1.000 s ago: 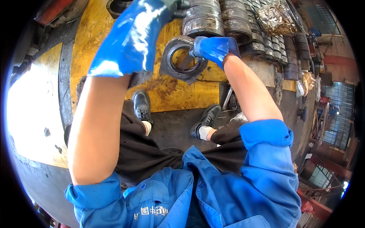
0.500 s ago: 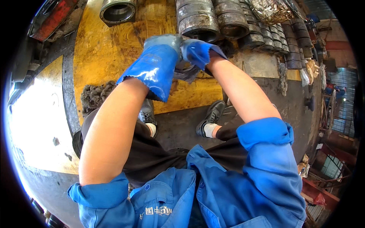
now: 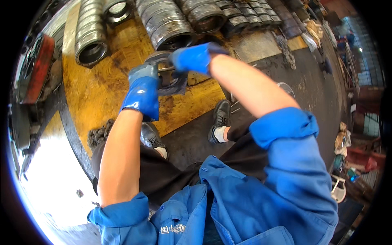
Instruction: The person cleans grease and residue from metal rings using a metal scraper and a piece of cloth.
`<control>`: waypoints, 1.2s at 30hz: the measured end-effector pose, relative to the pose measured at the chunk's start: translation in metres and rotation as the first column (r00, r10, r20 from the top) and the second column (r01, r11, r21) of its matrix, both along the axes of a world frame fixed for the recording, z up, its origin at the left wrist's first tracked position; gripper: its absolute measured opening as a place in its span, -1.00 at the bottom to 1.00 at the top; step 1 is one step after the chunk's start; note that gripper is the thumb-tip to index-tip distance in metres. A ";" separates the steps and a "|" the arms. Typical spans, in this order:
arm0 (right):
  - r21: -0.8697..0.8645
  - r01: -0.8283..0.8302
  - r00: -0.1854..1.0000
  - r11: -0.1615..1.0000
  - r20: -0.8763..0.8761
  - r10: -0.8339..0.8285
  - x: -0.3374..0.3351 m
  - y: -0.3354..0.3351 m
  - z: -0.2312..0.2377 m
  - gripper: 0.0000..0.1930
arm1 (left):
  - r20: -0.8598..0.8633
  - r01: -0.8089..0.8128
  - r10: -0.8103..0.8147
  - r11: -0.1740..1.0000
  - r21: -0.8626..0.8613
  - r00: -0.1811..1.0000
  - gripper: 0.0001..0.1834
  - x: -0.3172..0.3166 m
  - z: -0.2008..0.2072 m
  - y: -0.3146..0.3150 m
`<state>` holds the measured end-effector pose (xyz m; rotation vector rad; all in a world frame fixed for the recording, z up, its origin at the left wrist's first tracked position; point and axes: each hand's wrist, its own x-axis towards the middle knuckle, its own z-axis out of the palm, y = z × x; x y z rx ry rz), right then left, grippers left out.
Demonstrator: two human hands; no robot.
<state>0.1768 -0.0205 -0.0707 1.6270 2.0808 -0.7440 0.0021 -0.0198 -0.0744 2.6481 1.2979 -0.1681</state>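
A short metal ring (image 3: 164, 61), dull and oily, sits between my two gloved hands above a dark rag (image 3: 173, 88) on the yellow surface. My left hand (image 3: 143, 73), in a blue glove with a greyish hand part, is closed at the ring's left side. My right hand (image 3: 185, 59), in a matching glove, is at its upper right edge with the fingers curled in; they are slightly blurred. Part of the ring is hidden by the gloves.
Rows of stacked metal cylinders (image 3: 163, 24) lie beyond my hands, with another row (image 3: 90, 36) at the far left. A red metal piece (image 3: 39, 69) is at the left edge. Grey fibrous waste (image 3: 100, 134) lies near my left shoe (image 3: 152, 134).
My view has turned, and the row of cylinders at far left now shows more fully. My hands have moved apart slightly, exposing the ring between them.
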 end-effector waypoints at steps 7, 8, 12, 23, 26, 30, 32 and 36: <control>-0.002 0.324 0.917 0.946 0.245 -0.314 0.175 -0.061 0.041 -0.63 | -0.287 0.043 -0.046 0.999 -0.015 0.957 -0.74 0.009 0.012 -0.001; 0.098 0.359 0.881 0.928 0.291 -0.372 0.204 -0.101 0.038 -0.69 | -0.284 0.076 -0.089 0.996 -0.054 0.955 -0.77 0.025 -0.001 -0.003; -0.014 0.401 0.900 0.916 0.192 -0.391 0.296 -0.156 -0.130 -0.70 | -0.220 0.087 -0.095 0.995 -0.045 0.971 -0.79 0.029 0.000 -0.006; -0.002 0.807 0.558 0.591 0.329 -0.762 0.207 -0.174 -0.195 -0.63 | -0.107 0.008 -0.010 1.000 -0.020 0.994 -0.78 0.023 -0.007 0.000; 0.202 0.825 0.480 0.527 0.242 -0.843 0.239 -0.216 -0.228 -0.70 | -0.084 0.047 -0.055 0.994 -0.103 0.995 -0.80 0.047 -0.022 0.009; 0.173 0.887 0.403 0.429 0.163 -0.900 0.223 -0.203 -0.231 -0.74 | -0.105 -0.023 0.024 1.000 0.012 0.994 -0.83 0.028 -0.012 0.001; 0.111 0.893 0.421 0.436 0.133 -0.897 0.214 -0.206 -0.231 -0.75 | -0.100 -0.012 0.013 1.000 0.010 0.995 -0.83 0.023 -0.014 0.000; 0.108 0.894 0.418 0.435 0.147 -0.896 0.220 -0.210 -0.231 -0.75 | -0.066 0.013 -0.013 1.000 -0.004 0.998 -0.83 0.032 -0.029 0.000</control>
